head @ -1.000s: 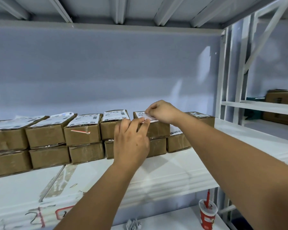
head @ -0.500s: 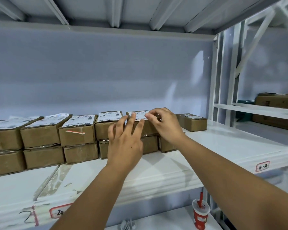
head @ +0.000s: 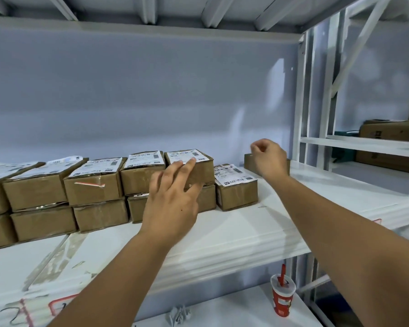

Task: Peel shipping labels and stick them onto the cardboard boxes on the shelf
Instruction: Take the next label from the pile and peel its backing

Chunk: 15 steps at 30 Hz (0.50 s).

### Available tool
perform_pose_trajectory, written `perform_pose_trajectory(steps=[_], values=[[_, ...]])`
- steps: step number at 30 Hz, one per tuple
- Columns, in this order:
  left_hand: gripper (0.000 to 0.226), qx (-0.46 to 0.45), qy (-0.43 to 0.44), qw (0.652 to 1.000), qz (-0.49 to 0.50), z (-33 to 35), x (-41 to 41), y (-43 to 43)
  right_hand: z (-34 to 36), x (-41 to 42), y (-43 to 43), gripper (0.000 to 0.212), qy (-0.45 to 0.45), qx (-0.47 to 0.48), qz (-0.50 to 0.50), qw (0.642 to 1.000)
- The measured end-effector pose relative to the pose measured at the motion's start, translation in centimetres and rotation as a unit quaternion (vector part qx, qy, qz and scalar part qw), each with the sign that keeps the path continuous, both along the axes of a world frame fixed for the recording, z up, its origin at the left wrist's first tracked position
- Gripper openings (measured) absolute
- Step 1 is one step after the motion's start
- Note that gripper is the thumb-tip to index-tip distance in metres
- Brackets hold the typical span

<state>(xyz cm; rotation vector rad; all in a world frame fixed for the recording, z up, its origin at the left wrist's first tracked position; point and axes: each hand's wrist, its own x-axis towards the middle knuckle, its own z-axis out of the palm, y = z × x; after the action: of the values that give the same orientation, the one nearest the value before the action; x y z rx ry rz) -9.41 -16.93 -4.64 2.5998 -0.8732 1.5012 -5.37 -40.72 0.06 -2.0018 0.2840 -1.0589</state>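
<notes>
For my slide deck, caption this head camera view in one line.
Left hand touches a shipping label on a cardboard box; right hand hovers curled beside it.

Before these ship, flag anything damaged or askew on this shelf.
One upper box has a red-and-white strip stuck raggedly across its front. The label on the single low box right of the stacks runs over its front edge. Crumpled paper lies on the lower shelf.

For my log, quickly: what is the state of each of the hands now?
Left hand: open, straight fingertips touching the label on a box.
Right hand: closed, fingers curled, nothing visible in it.
</notes>
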Motion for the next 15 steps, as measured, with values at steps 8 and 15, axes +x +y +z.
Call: perform_pose_trajectory(steps=[8,15], values=[[0.034,0.102,-0.025,0.994,-0.02,-0.5,0.6,-1.1,-3.1,4.7,-5.4,0.066,0.224,-0.125,-0.125,0.958],[0.038,0.091,-0.035,0.994,-0.059,-0.5,0.4,-0.9,-4.1,6.5,-7.2,0.059,0.238,-0.037,-0.086,0.967]])
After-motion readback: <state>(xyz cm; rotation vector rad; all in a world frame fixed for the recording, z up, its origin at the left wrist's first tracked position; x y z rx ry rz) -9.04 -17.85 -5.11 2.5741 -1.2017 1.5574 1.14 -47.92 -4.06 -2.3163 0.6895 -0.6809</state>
